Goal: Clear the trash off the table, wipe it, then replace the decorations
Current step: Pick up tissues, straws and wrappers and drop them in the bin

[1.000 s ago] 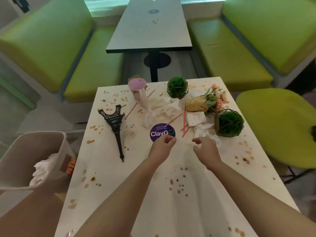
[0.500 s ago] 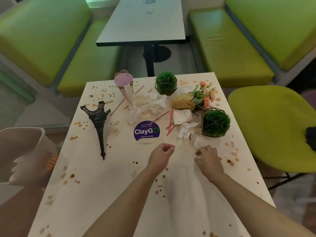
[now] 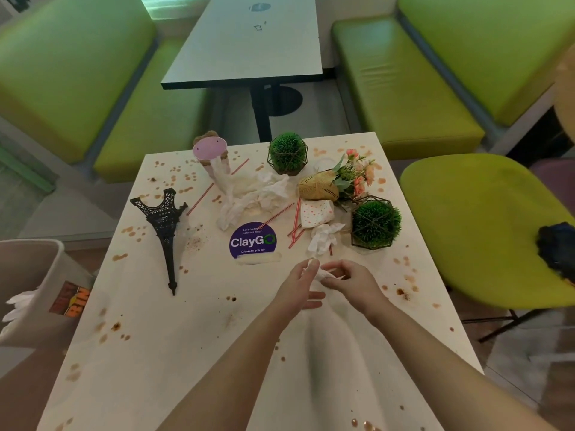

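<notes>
Over the near middle of the stained white table (image 3: 186, 353), my right hand (image 3: 353, 283) pinches a small crumpled tissue (image 3: 323, 274). My left hand (image 3: 300, 290) is open beside it, palm turned to the tissue and fingertips touching it. More trash lies farther back: a heap of tissues (image 3: 252, 194), a smaller wad (image 3: 323, 237), red-striped straws (image 3: 295, 225), a pink cup (image 3: 209, 150) and a dotted paper piece (image 3: 317, 213). Decorations: a black Eiffel tower model (image 3: 165, 225) lying flat, two green ball plants (image 3: 287, 154) (image 3: 375, 223) and a flower bouquet (image 3: 339, 181).
A white bin (image 3: 28, 275) holding tissues stands at the table's left edge. A purple ClayGo sticker (image 3: 252, 241) sits mid-table. A lime chair (image 3: 485, 228) with a dark object on it is at the right. Another table (image 3: 249, 42) and green benches lie beyond.
Both hands drew back from the clutter toward me. My right hand picked up a small tissue and brought it to my left hand, which opened from a loose fist.
</notes>
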Motion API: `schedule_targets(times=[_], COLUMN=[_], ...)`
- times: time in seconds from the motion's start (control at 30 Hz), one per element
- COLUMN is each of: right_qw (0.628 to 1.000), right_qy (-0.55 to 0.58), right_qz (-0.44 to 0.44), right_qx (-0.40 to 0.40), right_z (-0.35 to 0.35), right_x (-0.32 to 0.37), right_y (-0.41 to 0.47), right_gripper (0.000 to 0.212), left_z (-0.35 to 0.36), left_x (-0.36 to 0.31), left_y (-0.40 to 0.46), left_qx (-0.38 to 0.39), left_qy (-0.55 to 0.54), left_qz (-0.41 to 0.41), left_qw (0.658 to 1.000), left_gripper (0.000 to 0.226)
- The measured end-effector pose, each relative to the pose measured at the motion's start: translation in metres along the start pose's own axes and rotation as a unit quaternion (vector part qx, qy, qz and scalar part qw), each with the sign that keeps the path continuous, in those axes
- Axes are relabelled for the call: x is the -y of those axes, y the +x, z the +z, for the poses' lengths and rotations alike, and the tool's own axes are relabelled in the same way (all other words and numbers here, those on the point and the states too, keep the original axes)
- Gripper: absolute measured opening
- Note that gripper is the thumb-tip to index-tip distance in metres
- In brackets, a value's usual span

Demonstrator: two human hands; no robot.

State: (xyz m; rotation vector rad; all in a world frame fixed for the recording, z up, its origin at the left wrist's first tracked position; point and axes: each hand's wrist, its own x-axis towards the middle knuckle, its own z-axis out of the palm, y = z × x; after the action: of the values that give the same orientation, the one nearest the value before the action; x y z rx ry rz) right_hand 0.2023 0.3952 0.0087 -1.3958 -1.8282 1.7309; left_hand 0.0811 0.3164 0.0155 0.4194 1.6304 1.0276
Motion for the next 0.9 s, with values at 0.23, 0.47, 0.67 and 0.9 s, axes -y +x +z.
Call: schedule_targets(times=[0.23,0.47,0.67,0.9], right_qw=[0.997,0.993,0.922,0.897], right_qy=[0.041,-0.058,-0.376,-0.438], right_qz=[-0.008,-0.065,-0.074,-0.049], right_qx=[-0.061,-0.075,-0.061,-0.032], right_z=[0.013,0.022,0.026,0.033], right_x=[0.023,0.037,0.024,0.003], right_y=[0.009,0.034,0.073,0.084], right_gripper=[0.039,0.022,0.062,0.067], left_z=[-0.001,-0.025,-0.045,-0.062], left_x=[-0.013,-0.020,-0.023,-0.012], left_y=[0.006,0.022,0.033,0.036], left_qx=[0.017,-0.053,-0.076,-0.060], left_qy=[-0.060,0.001,0.041,0.069], left_qz=[0.019,0.014,-0.018,-0.015], left_qw=[0.998,0.999,0.996,0.996], left_gripper=[0.034,0.030,0.040,0.050])
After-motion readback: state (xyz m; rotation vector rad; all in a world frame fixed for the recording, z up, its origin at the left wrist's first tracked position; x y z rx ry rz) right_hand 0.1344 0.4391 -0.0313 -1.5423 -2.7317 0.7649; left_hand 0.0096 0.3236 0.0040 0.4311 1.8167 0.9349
